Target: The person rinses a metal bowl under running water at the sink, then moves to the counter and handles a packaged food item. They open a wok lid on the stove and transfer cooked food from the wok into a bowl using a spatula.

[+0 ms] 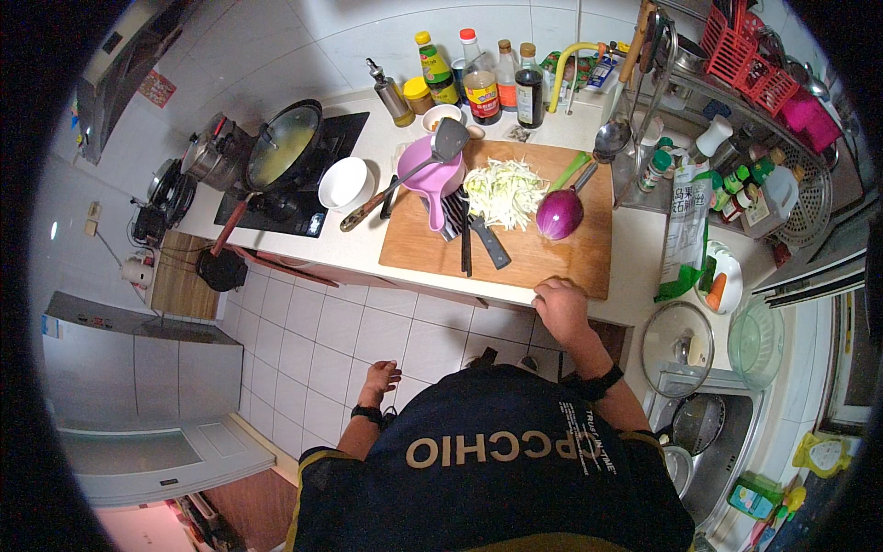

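Note:
My right hand (560, 309) touches the front edge of the wooden cutting board (428, 248), its fingers curled and partly hidden. Away from the counter, over the floor, hangs my left hand (381, 381), empty, with loosely bent fingers. On the board lie a heap of shredded cabbage (507, 193), a purple onion (559, 214) and a green vegetable stalk (570, 170). A knife's dark handle (490, 243) and a pair of black chopsticks (466, 245) point toward me. A pink ladle-like pan (431, 169) has a spatula (407, 176) across it.
A lidded wok (284, 148) sits on the black hob (345, 138), its handle (232, 224) jutting past the counter. Beside the hob stands a white bowl (347, 183). Bottles (481, 83) line the wall. A glass lid (677, 348) lies by the sink (724, 441).

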The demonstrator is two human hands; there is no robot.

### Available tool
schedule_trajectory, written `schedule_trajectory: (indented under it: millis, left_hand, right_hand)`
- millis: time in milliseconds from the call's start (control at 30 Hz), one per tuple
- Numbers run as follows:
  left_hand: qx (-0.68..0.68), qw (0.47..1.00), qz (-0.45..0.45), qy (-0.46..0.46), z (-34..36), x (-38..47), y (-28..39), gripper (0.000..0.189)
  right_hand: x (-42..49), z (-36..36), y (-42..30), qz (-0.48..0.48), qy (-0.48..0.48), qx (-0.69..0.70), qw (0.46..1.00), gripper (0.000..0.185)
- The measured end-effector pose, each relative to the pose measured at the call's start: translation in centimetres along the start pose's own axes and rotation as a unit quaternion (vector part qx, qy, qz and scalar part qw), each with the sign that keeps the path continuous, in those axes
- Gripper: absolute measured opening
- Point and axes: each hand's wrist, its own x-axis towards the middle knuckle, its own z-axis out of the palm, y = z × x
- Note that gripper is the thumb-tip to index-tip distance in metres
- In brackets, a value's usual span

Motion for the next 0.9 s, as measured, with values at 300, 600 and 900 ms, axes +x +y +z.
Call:
schedule_trajectory:
  millis: [300,600,900]
  left_hand:
    - [-0.001,1.0,0.0,-0.004,0.04,0.21,-0.13,0.046]
    - [0.0,1.0,0.001,-0.003,0.01,0.41,-0.15,0.045]
    - [0.001,1.0,0.003,-0.004,0.0,0.28,-0.07,0.046]
  right_hand:
    - [0.07,-0.35,-0.11,-0.021,0.025,0.0,0.999,0.015]
    - [0.16,-0.09,0.11,-0.012,0.02,0.0,1.0,0.014]
    - [0.22,-0.1,0.06,0.003,0.0,0.008,1.0,0.014]
